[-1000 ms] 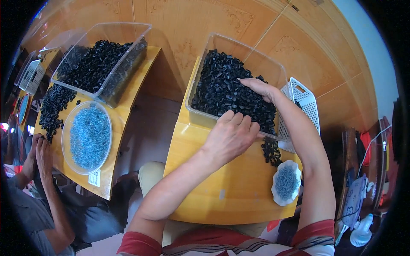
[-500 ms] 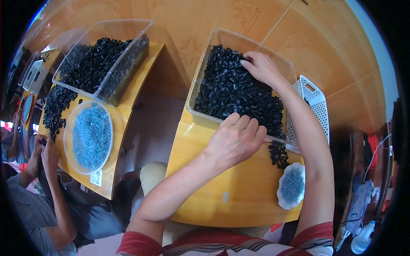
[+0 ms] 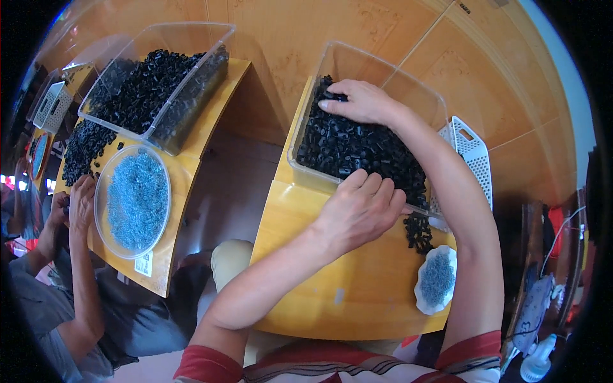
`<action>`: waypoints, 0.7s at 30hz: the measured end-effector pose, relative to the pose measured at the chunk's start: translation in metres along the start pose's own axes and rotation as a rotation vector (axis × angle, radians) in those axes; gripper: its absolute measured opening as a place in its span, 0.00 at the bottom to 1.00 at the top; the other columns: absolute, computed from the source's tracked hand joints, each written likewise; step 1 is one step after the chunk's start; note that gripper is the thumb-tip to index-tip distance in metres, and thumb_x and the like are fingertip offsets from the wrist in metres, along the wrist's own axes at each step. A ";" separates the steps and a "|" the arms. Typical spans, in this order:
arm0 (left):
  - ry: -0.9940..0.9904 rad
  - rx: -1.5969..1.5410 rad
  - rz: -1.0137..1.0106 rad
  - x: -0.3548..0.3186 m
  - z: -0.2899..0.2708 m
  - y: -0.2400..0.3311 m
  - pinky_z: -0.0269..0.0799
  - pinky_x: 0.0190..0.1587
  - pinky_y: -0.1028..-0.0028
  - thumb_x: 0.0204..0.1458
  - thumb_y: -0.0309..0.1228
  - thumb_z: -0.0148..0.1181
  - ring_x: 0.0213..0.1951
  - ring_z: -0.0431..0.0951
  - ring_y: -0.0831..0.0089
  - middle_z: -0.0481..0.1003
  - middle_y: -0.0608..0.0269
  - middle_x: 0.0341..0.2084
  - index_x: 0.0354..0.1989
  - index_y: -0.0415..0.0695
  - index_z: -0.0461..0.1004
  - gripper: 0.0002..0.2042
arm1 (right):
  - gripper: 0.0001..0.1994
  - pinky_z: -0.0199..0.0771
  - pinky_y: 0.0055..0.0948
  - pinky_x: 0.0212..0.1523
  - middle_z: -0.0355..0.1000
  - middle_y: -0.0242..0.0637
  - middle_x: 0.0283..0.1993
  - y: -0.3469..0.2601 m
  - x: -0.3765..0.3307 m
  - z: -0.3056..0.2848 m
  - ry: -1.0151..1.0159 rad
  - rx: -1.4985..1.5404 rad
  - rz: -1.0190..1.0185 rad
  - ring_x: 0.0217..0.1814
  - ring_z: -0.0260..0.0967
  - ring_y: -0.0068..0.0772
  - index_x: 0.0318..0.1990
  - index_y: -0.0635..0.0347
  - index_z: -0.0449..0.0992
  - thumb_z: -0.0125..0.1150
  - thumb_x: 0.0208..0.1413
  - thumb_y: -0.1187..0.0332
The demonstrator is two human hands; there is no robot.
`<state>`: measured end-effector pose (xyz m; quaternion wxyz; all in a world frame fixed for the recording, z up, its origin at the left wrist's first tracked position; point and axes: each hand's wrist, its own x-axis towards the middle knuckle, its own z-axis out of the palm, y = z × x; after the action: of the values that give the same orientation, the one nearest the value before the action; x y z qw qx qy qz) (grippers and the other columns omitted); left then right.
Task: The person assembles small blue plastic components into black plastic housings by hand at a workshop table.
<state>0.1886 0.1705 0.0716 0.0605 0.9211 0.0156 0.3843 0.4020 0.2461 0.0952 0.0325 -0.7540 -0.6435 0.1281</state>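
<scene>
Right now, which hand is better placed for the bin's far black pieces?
Probably the right hand: it's at those black pieces; the left hand is at the clear bin's near rim.

The bin (image 3: 316, 179) at 1 o'clock is clear, smooth, shiny plastic; the black pieces (image 3: 357, 147) inside look like plastic with a faint sheen. The wooden surface (image 3: 287, 210) beneath is smooth and glossy. At 3 o'clock, the basket (image 3: 476, 156) is perforated plastic; at 12, wood panelling (image 3: 274, 38) carries raised relief; at 7, a sleeve (image 3: 207, 364) is matt cloth.
</scene>
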 end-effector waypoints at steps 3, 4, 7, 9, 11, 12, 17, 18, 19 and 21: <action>0.025 0.018 0.018 0.000 0.000 0.000 0.59 0.32 0.72 0.55 0.44 0.58 0.27 0.67 0.73 0.63 0.70 0.19 0.22 0.51 0.65 0.15 | 0.25 0.69 0.45 0.60 0.71 0.44 0.59 -0.025 -0.019 -0.003 0.190 -0.205 -0.113 0.61 0.67 0.50 0.53 0.55 0.78 0.57 0.58 0.45; 0.031 0.014 0.021 0.000 0.001 0.000 0.59 0.32 0.72 0.55 0.44 0.58 0.27 0.67 0.73 0.63 0.70 0.19 0.22 0.51 0.65 0.15 | 0.25 0.69 0.45 0.59 0.70 0.42 0.58 -0.028 -0.022 -0.004 0.274 -0.258 -0.161 0.61 0.67 0.50 0.52 0.56 0.78 0.58 0.58 0.46; 0.039 -0.001 0.011 0.000 0.004 0.000 0.59 0.32 0.72 0.55 0.45 0.58 0.27 0.68 0.73 0.64 0.70 0.20 0.22 0.52 0.65 0.15 | 0.22 0.71 0.44 0.55 0.74 0.43 0.52 -0.032 -0.022 0.010 0.129 -0.086 -0.164 0.55 0.71 0.49 0.47 0.59 0.79 0.56 0.60 0.48; 0.071 0.004 0.014 0.001 0.006 0.003 0.58 0.31 0.72 0.53 0.45 0.60 0.26 0.66 0.73 0.62 0.71 0.20 0.22 0.53 0.64 0.15 | 0.23 0.71 0.46 0.55 0.75 0.45 0.53 -0.021 -0.021 0.022 0.060 0.077 -0.140 0.57 0.71 0.51 0.47 0.54 0.80 0.57 0.59 0.45; 0.079 0.005 0.006 -0.001 0.009 0.002 0.57 0.31 0.72 0.53 0.45 0.60 0.26 0.66 0.73 0.62 0.71 0.20 0.22 0.52 0.64 0.15 | 0.22 0.71 0.42 0.54 0.77 0.47 0.45 -0.022 -0.028 0.033 0.012 0.232 -0.160 0.53 0.73 0.50 0.44 0.55 0.81 0.57 0.60 0.45; 0.084 0.006 0.000 -0.002 0.009 0.002 0.57 0.30 0.72 0.53 0.45 0.60 0.26 0.66 0.73 0.61 0.70 0.20 0.22 0.52 0.63 0.16 | 0.22 0.71 0.40 0.53 0.78 0.47 0.41 -0.022 -0.031 0.036 -0.064 0.319 -0.138 0.51 0.74 0.49 0.43 0.56 0.81 0.57 0.60 0.45; 0.094 -0.046 -0.040 0.002 0.002 0.003 0.64 0.37 0.69 0.49 0.46 0.63 0.33 0.71 0.69 0.68 0.64 0.29 0.35 0.48 0.70 0.16 | 0.23 0.65 0.25 0.57 0.78 0.28 0.46 -0.018 -0.033 0.045 -0.313 0.719 0.081 0.51 0.68 0.18 0.45 0.64 0.81 0.57 0.65 0.49; 0.139 -0.094 -0.068 0.004 0.001 0.003 0.68 0.41 0.67 0.46 0.45 0.66 0.38 0.74 0.66 0.71 0.61 0.35 0.42 0.45 0.72 0.20 | 0.23 0.65 0.25 0.57 0.78 0.28 0.46 -0.017 -0.035 0.043 -0.311 0.717 0.082 0.51 0.68 0.18 0.45 0.64 0.81 0.57 0.65 0.49; 0.143 -0.096 -0.063 0.006 0.001 0.004 0.68 0.41 0.67 0.46 0.45 0.66 0.38 0.74 0.66 0.71 0.61 0.35 0.42 0.45 0.72 0.20 | 0.26 0.63 0.28 0.62 0.78 0.37 0.48 -0.013 -0.038 0.043 -0.283 0.739 0.038 0.56 0.68 0.28 0.48 0.67 0.79 0.56 0.64 0.47; 0.233 -0.347 -0.130 0.010 0.002 0.006 0.69 0.55 0.63 0.40 0.41 0.73 0.51 0.74 0.55 0.71 0.52 0.48 0.53 0.39 0.69 0.33 | 0.32 0.55 0.32 0.71 0.77 0.46 0.50 -0.005 -0.039 0.043 -0.292 0.755 -0.021 0.65 0.65 0.40 0.56 0.70 0.75 0.55 0.63 0.44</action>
<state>0.1969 0.1650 0.0782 0.2405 0.8433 0.0156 0.4804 0.3822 0.2037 0.0607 0.2168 -0.6561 -0.5568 0.4611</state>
